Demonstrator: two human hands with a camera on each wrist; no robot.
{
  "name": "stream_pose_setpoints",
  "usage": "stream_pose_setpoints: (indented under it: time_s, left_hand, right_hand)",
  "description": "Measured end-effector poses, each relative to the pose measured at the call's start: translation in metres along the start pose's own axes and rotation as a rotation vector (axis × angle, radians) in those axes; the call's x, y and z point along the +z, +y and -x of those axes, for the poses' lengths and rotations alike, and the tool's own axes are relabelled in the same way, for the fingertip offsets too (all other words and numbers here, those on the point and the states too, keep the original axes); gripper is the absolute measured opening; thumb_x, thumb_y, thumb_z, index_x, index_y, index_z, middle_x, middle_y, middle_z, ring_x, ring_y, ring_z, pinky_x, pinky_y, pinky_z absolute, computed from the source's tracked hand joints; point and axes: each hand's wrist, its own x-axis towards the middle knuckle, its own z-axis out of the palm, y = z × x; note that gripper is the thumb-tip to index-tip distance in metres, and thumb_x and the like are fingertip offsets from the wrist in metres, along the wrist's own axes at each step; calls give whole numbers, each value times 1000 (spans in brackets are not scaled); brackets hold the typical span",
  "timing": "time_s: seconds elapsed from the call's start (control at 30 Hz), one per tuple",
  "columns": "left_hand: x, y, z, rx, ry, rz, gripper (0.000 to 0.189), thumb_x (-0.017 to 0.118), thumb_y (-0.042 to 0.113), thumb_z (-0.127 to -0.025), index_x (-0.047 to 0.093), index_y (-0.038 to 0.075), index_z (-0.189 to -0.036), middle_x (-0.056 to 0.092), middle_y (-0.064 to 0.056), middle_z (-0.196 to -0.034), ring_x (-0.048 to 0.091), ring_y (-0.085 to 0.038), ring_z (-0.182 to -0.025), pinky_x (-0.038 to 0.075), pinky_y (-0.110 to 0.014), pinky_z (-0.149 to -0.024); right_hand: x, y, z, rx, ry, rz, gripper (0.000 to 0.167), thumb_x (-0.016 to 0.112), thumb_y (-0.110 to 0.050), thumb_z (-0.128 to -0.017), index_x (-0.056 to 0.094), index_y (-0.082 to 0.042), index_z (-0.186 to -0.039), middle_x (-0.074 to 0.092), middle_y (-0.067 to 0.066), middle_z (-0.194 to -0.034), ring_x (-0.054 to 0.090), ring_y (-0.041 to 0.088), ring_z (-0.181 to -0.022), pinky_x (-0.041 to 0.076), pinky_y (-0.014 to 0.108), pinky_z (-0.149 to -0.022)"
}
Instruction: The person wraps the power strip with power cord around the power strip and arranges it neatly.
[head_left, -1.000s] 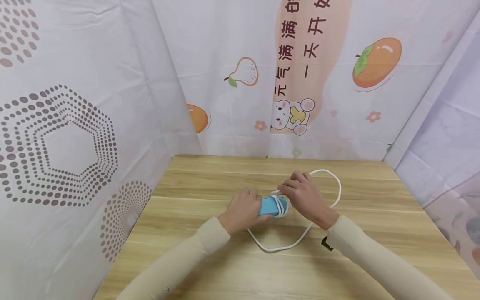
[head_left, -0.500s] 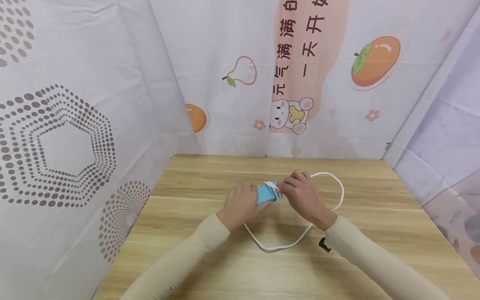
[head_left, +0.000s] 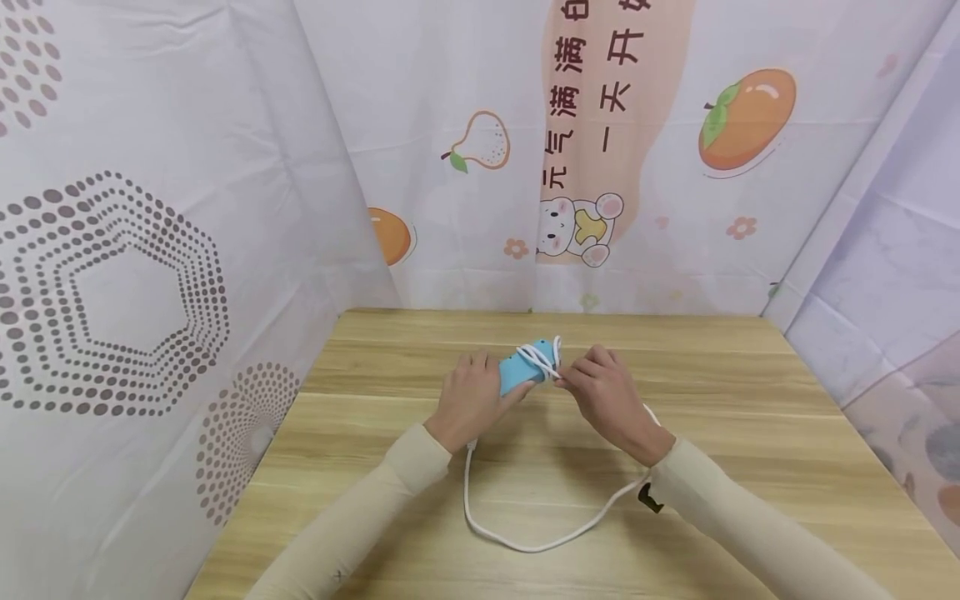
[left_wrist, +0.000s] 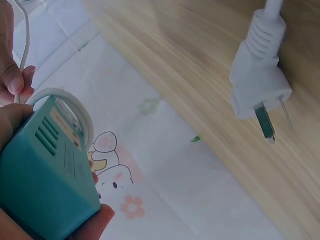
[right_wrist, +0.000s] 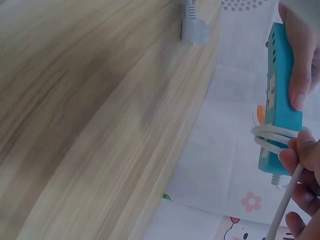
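Gripping the blue strip (head_left: 513, 372) by its near end, the left hand (head_left: 472, 396) has its thumb along one side and its fingers over the other; the right hand (head_left: 607, 400) is at the far end, thumb and fingertips pinched together on the white cord (head_left: 525, 549) close to the strip. The strip sits between the two hands, lifted off the table (head_left: 705, 358) and tilted – its far end points away and to the person's right; a few turns of cord wrap round that end, side by side in places and crossing in others, with a small loop standing out past it; the right wrist view shows a ribbed white collar (right_wrist: 276, 179) at the tip, and slots along the strip's body. From the right hand the cord drops behind the wrist, then swings in a wide curve towards the person and back up to the white plug (left_wrist: 260, 75), near the left wrist, its two pins bare; whether the plug rests on the wood I cannot tell. Pale sleeves (head_left: 367, 500) cover both forearms – a small dark piece (head_left: 649, 498) shows beneath the right cuff; beyond the table hangs a white cloth (head_left: 420, 83) printed with fruit, flowers, a bear and lettering.
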Motion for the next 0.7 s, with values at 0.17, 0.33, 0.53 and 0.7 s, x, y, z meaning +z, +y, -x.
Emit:
stream_pose_setpoints:
  time_s: [0.17,0.33,0.53,0.7]
  left_hand:
    - [0,-1,0,-8,23,52,67,64,66,-93,70,0,-88,55,-6,-75,47,-18,-62,40,-28,-45]
    - [-7,-12,-5,-108,-37,196,67,59,64,-97,70,-2,-95,56,-5,-77,50,-17,-61,41,-28,-47]
    - [-20,-28,-9,-284,-115,480,67,57,63,-98,69,-2,-107,56,-4,-84,52,-19,-66,43,-33,-56]
    - [-26,-30,-7,-285,-129,642,67,55,63,-99,69,-2,-110,61,-6,-90,57,-20,-71,47,-34,-62]
  right_hand:
    - [2,-2,1,28,19,-32,22,86,-9,-82,80,-2,-101,74,4,-83,52,22,-78,41,39,-72]
    - [4,-2,9,52,24,-58,13,82,-8,-85,80,-2,-96,73,4,-81,51,21,-76,40,39,-72]
    - [8,-1,24,80,25,-93,8,82,-3,-83,79,-3,-90,73,3,-79,48,18,-72,38,38,-71]
    - [13,2,29,92,11,-89,8,82,-6,-85,79,-5,-92,75,3,-82,50,18,-73,39,37,-68]
